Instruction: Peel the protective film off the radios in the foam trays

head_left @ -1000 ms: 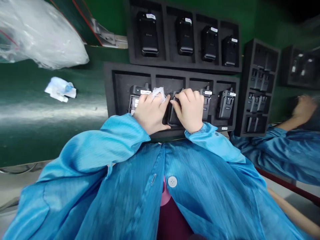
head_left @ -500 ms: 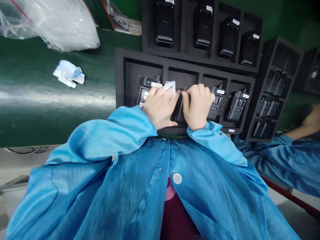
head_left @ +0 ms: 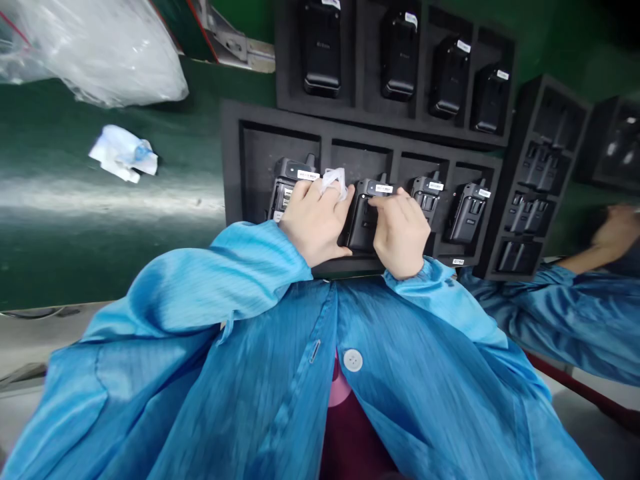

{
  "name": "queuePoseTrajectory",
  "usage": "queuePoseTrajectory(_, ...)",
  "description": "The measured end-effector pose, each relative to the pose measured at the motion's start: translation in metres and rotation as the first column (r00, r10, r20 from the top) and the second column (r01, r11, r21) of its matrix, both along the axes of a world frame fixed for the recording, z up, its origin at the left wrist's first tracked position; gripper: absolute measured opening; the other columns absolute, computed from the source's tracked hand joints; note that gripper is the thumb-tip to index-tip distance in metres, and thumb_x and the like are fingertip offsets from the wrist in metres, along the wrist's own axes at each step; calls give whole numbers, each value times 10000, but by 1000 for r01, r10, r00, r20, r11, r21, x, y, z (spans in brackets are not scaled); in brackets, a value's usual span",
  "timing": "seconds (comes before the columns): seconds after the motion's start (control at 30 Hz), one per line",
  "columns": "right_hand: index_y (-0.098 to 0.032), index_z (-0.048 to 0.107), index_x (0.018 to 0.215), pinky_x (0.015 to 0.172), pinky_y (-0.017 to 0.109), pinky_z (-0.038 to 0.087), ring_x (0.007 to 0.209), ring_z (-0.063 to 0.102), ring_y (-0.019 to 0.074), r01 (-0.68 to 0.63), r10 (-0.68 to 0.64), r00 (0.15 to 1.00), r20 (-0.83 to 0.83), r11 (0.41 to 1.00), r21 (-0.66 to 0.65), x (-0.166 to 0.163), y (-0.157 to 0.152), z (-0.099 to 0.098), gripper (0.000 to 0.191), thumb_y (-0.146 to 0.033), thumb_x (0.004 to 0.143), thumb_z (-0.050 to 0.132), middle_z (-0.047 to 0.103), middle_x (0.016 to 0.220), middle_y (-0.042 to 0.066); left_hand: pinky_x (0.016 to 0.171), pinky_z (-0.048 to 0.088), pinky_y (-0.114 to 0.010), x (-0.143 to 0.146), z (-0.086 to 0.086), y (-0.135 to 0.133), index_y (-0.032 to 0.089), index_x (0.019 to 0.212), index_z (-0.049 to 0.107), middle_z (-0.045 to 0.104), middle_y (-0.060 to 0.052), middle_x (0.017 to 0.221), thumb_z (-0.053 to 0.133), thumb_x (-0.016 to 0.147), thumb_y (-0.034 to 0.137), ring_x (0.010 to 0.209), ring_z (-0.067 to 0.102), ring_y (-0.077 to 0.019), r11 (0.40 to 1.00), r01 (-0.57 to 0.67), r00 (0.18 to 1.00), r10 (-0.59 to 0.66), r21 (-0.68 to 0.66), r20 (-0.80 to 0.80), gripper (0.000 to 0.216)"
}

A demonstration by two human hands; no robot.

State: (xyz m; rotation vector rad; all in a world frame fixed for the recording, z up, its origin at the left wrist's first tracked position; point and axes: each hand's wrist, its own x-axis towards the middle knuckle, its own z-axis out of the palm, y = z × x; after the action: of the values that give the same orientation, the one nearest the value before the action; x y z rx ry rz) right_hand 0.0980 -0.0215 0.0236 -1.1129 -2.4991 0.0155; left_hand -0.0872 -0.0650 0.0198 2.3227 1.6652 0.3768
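A black foam tray (head_left: pixel 231 160) holds several black walkie-talkies, one to a compartment. My left hand (head_left: pixel 315 223) lies over the right part of the leftmost walkie-talkie (head_left: pixel 284 187). A crumpled wad of white, thin plastic film (head_left: pixel 334 181) is tucked between its fingers. Its index finger and thumb reach the left side of the second walkie-talkie (head_left: pixel 361 223), which lies in its compartment. Over that walkie-talkie's right side is my right hand (head_left: pixel 401 233), curled, fingertips on its upper face near the white label. The third walkie-talkie (head_left: pixel 429 193) is partly covered by my right hand.
Behind stands another black tray (head_left: pixel 367 100) with walkie-talkies; a third tray (head_left: pixel 510 173) is at right. On the green table (head_left: pixel 190 147) lie a crumpled white-blue scrap (head_left: pixel 124 153) and clear plastic bags (head_left: pixel 110 53). Another person's hand (head_left: pixel 617 233) is at far right.
My right hand has shifted right and loosened from a tight curl, exposing the second walkie-talkie's top and label. My left hand stays at its left side with the film. The view has moved slightly.
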Motion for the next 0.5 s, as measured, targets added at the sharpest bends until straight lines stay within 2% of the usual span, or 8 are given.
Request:
queuePoseTrajectory(0.2, -174, 629, 1149, 1156, 477, 392, 1112, 603, 190, -52, 53, 999, 1, 991, -124, 5, -6, -3, 385, -64, 908, 350, 686, 1121, 63, 1002, 328, -517, -2, -1, 0, 44, 1480, 352, 534, -257, 1289, 733, 738, 549, 1243, 454, -436, 999, 12, 999, -14, -34, -41, 975)
queuePoseTrajectory(0.3, -197, 627, 1169, 1195, 508, 319, 1117, 593, 186, -37, 34, 999, -20, 983, -182, 5, -7, -3, 376, -92, 929, 357, 684, 1145, 49, 990, 351, -500, -4, 7, 2, 88, 1499, 333, 548, -231, 1269, 721, 737, 595, 1249, 460, -425, 999, 34, 996, -36, -36, -81, 995)
queuePoseTrajectory(0.4, -217, 613, 1185, 1216, 491, 280, 1204, 558, 172, -77, 62, 996, -69, 965, -249, 13, -7, 9, 372, -102, 948, 349, 667, 1208, 26, 934, 397, -476, -11, 25, 4, 159, 1510, 326, 578, -186, 1227, 642, 753, 692, 1186, 507, -407, 996, -6, 997, -1, -87, -75, 979)
queuePoseTrajectory(0.47, -223, 586, 1226, 1204, 475, 304, 1337, 469, 178, -81, 57, 993, -105, 967, -242, 30, -1, 24, 372, -126, 962, 344, 617, 1313, 24, 923, 402, -465, -25, 36, 2, 207, 1507, 328, 610, -132, 1176, 568, 813, 667, 1102, 545, -376, 990, -87, 996, 83, -113, -39, 867)
queuePoseTrajectory(0.5, -232, 572, 1246, 1191, 475, 321, 1382, 425, 183, -41, 16, 993, -118, 976, -214, 44, 5, 32, 370, -145, 969, 342, 586, 1358, 22, 926, 395, -478, -36, 38, 0, 243, 1502, 334, 623, -101, 1144, 533, 841, 640, 1066, 550, -372, 982, -142, 990, 140, -126, -27, 797)
